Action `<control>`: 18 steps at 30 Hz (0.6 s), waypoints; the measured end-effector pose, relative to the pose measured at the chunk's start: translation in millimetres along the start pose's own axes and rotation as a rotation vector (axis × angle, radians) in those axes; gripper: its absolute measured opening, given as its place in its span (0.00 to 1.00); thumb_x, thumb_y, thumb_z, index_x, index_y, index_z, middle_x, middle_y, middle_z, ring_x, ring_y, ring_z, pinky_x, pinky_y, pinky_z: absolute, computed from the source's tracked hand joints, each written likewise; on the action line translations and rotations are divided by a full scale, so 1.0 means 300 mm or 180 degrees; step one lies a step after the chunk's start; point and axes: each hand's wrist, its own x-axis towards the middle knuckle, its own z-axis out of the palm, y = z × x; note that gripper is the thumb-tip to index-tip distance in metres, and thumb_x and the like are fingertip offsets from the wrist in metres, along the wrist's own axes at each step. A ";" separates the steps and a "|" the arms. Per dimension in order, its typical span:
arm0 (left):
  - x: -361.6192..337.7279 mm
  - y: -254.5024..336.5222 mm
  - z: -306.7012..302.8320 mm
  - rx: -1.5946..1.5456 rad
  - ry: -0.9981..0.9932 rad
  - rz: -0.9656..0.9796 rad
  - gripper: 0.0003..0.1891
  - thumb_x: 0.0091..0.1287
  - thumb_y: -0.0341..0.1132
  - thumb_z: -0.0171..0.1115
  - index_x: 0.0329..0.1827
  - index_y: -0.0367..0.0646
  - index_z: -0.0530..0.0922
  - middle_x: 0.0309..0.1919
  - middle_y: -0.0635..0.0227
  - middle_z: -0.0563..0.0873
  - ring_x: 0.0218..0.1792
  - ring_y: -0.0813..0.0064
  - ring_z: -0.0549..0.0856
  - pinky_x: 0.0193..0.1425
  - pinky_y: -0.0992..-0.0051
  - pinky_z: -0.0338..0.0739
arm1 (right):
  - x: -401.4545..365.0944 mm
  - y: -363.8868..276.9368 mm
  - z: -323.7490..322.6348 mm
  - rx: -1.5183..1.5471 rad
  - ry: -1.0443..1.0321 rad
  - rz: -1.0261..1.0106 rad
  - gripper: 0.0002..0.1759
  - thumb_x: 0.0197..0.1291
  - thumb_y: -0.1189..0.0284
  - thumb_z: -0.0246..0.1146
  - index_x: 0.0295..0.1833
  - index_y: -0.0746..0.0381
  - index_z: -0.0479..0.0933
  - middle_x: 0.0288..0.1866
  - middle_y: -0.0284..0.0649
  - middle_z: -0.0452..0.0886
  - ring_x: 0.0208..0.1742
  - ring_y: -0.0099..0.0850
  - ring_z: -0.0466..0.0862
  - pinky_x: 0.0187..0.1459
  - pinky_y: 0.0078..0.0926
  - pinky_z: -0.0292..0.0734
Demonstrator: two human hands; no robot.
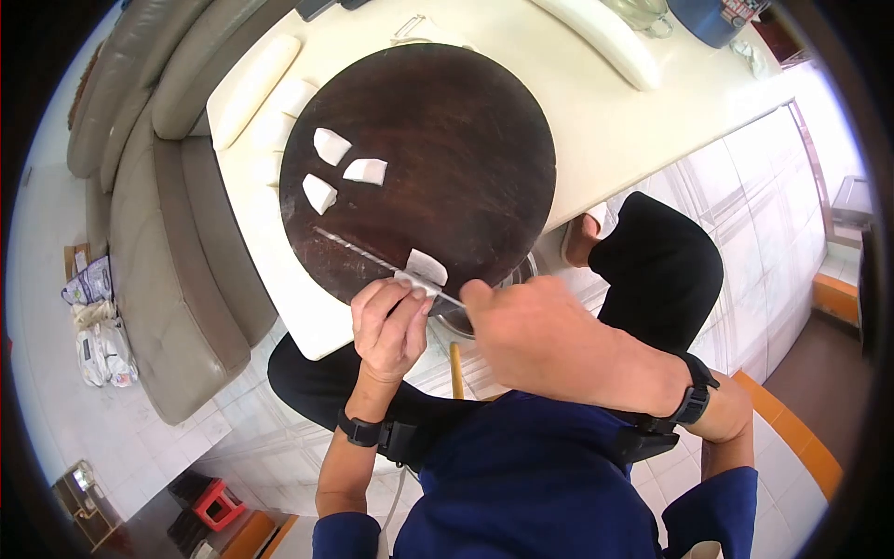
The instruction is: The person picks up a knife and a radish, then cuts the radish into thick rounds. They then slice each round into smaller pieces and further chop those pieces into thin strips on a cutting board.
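Note:
My right hand (549,340) is wrapped around the handle of a knife (358,250), whose thin blade points up and left over the dark round cutting board (456,140). The blade lies across a piece of white radish (428,266) at the board's near edge, with part of the piece on each side. The fingertips of my left hand (386,328) press on the near part, close to the blade. Three cut radish chunks rest on the board's left side: an upper one (331,145), a right one (365,171) and a lower one (319,194).
The board sits on a cream table (596,140). A long peeled radish (259,91) and shorter sections lie left of it; another long radish (605,42) lies at the back right. A peeler (421,30) is behind the board. A metal bowl (521,270) shows partly below the table edge.

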 end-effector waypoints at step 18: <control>-0.043 -0.021 0.003 0.0072 0.0035 0.0051 0.15 0.45 0.20 0.73 0.38 0.38 0.84 0.42 0.59 0.83 0.46 0.54 0.82 0.52 0.60 0.78 | -0.087 -0.074 -0.054 -0.0302 -0.0135 0.0081 0.10 0.45 0.83 0.63 0.35 0.70 0.69 0.20 0.46 0.75 0.19 0.42 0.81 0.20 0.35 0.72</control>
